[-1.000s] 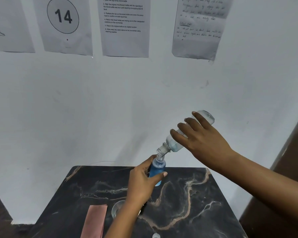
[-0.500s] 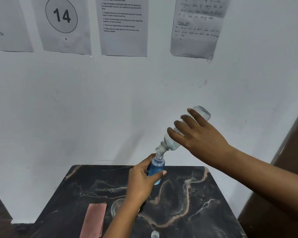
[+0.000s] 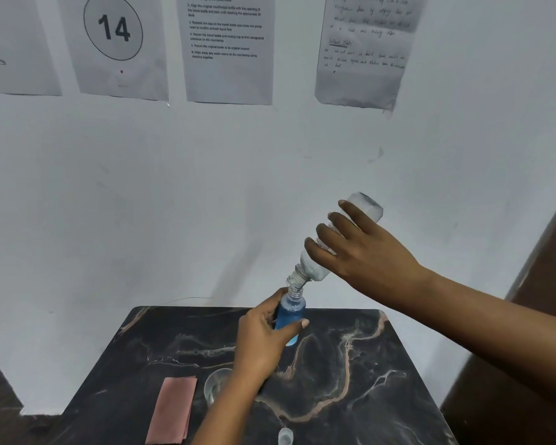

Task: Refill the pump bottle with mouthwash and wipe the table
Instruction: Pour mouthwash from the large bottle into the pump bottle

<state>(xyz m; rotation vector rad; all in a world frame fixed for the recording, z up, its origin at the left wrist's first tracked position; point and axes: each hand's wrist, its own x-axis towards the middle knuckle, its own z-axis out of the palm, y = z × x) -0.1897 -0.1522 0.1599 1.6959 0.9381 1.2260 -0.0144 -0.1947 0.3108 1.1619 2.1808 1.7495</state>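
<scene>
Left hand (image 3: pixel 264 345): wrapped round small blue bottle (image 3: pixel 290 319), upright above table (image 3: pixel 350 374)
Right hand (image 3: pixel 363 252): gripping clear bottle (image 3: pixel 315 268) tipped mouth-down, necks touching
Risk: small bottle looks near full; more tilt may overflow or slip, wetting marble
Cloth (image 3: pixel 174 409): folded, near left

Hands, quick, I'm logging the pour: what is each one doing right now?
Left hand: grips the small blue bottle.
Right hand: grips the clear bottle, tilted neck-down over it.

Four paper sheets (image 3: pixel 228 49) hang on the white wall (image 3: pixel 174 194) (one numbered 14); a clear glass (image 3: pixel 214 385) stands on the tabletop (image 3: pixel 350 396).
</scene>
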